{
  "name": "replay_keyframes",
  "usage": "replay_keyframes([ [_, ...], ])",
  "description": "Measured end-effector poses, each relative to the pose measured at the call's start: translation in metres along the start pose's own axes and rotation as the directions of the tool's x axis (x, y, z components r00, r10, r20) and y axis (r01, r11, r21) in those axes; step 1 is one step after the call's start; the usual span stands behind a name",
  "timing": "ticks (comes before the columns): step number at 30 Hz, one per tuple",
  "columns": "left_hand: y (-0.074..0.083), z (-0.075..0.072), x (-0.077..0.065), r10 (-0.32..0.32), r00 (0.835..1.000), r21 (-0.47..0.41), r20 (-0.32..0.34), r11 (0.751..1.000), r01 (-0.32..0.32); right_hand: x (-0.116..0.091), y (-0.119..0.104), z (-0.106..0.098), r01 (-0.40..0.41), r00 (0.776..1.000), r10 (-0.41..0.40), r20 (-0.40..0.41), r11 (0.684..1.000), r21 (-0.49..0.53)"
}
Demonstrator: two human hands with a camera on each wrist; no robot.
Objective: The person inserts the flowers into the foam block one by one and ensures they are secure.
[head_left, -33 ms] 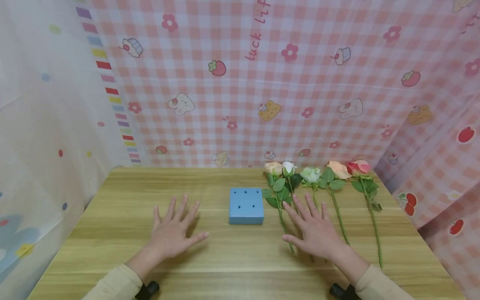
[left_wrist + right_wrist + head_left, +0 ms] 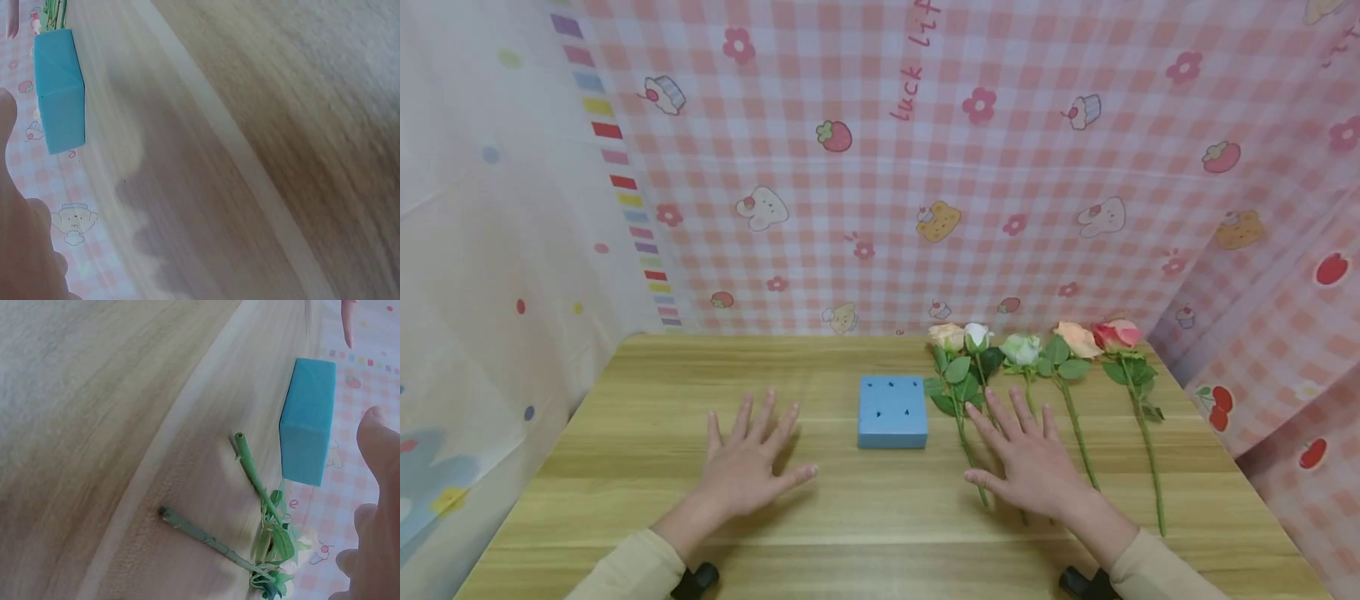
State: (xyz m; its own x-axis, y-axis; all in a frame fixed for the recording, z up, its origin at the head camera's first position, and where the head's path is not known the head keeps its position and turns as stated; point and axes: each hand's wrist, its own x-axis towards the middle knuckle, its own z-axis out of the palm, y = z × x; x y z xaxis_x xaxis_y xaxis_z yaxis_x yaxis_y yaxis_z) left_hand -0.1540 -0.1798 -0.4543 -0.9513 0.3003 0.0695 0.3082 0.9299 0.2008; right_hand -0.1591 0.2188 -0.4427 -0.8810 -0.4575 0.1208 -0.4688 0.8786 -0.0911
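Right of centre, my right hand point(image 2: 1026, 462), splayed and empty, overlapped the flowers point(image 2: 1021, 350), which ran lengthwise up-frame; my left hand point(image 2: 741, 471), likewise empty, lay farther, lower left.

- Dead centre, the block point(image 2: 892, 414) sits on the table point(image 2: 850, 508), ahead of and between your hands!
- Your left hand point(image 2: 747, 467) hovers to its left.
- Your right hand point(image 2: 1028, 465) hovers to its right, over some stems point(image 2: 1078, 427).
- Five flowers point(image 2: 1022, 351) lie right of the block, blooms point(image 2: 1077, 340) far, stems toward you.
- Behind everything, a cloth point(image 2: 880, 192)!
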Motion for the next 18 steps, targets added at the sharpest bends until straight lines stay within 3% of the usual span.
replay_keyframes([
  [18,0.0075,0.0004,0.0044,0.004,0.999,-0.034,-0.045,0.999,-0.005,-0.0007,0.0,0.0003,0.031,0.996,-0.031,-0.086,1.0,0.0],
])
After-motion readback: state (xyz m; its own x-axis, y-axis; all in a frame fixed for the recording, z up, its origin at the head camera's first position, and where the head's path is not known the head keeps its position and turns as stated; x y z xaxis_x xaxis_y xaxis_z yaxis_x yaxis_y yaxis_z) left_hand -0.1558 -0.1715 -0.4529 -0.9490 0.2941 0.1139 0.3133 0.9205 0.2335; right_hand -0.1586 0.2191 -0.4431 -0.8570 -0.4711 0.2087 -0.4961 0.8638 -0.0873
